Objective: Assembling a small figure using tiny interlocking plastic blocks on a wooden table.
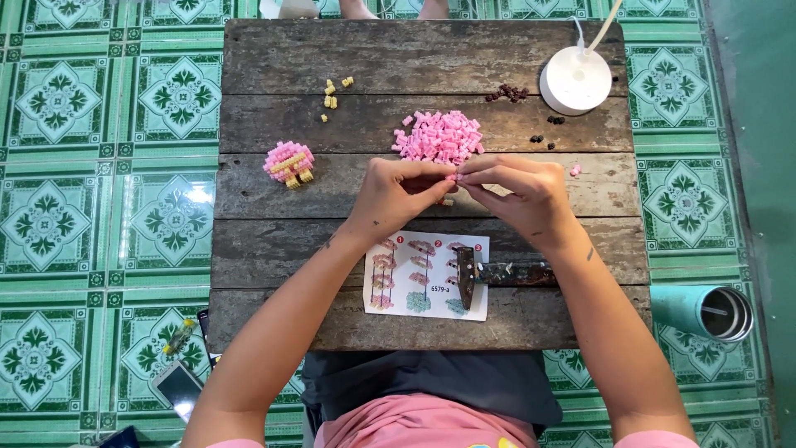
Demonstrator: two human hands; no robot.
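Observation:
Both hands meet over the middle of the dark wooden table [274,124]. My left hand [396,192] and my right hand [521,189] pinch small pink bricks [452,177] between their fingertips, pressed together. Just beyond them lies a heap of loose pink bricks [439,137]. A finished pink and yellow brick model [288,163] stands at the left. Under my wrists lies a white instruction sheet [414,282] with coloured step pictures, and a dark brick-separator tool [466,275] rests on it.
Several yellow bricks [333,93] lie at the back left; small dark pieces [510,93] sit near a round white lamp base [575,80] at the back right. A teal cup [705,310] and a phone [177,387] lie on the green patterned tile floor.

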